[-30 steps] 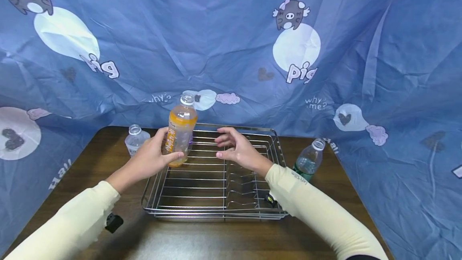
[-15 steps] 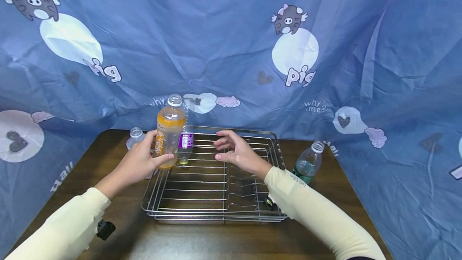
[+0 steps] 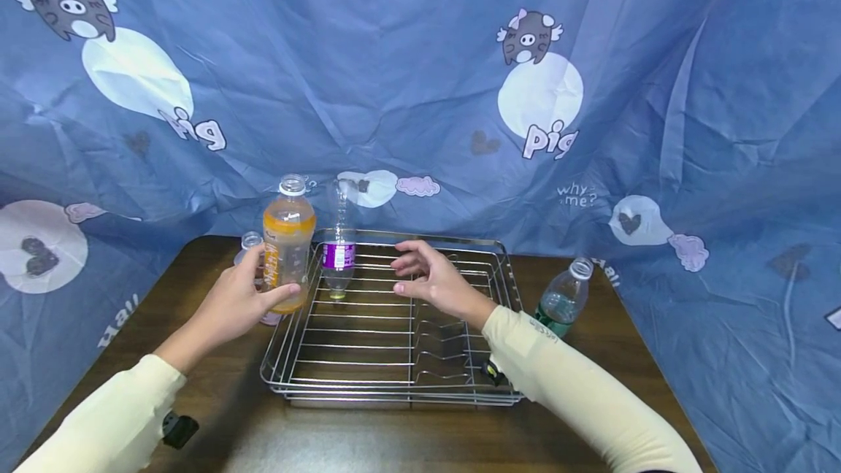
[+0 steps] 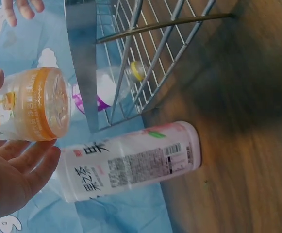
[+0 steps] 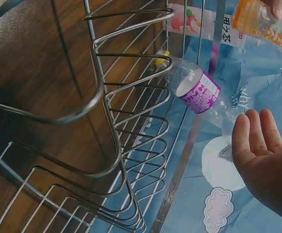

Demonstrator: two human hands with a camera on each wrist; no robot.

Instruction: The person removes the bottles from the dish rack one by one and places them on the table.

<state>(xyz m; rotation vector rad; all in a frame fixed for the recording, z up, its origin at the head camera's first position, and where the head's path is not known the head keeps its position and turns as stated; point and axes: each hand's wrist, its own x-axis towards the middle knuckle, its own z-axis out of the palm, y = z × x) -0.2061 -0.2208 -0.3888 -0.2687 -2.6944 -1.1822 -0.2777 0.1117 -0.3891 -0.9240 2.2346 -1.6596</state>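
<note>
My left hand (image 3: 230,298) grips an upright clear bottle with an orange label (image 3: 287,258), its neck uncapped, above the rack's left edge. Behind that hand, a pink-and-white bottle (image 4: 131,162) stands on the table, left of the rack; in the head view it is mostly covered. A clear bottle with a purple label (image 3: 338,258) stands in the wire dish rack (image 3: 355,363) at the back left, its yellow end down. Over the rack's right half, my right hand (image 3: 436,279) hovers with relaxed, slightly bent fingers and holds nothing.
A clear bottle with a green label (image 3: 561,298) stands on the brown table (image 3: 348,433), right of the rack. Wavy wire dividers (image 5: 141,111) rise in the rack's right part. A blue patterned cloth (image 3: 420,79) hangs behind the table.
My left hand has carried the orange-labelled bottle leftward, from over the rack to its left edge. The purple-labelled bottle behind it has come into sight. My right hand has hardly moved.
</note>
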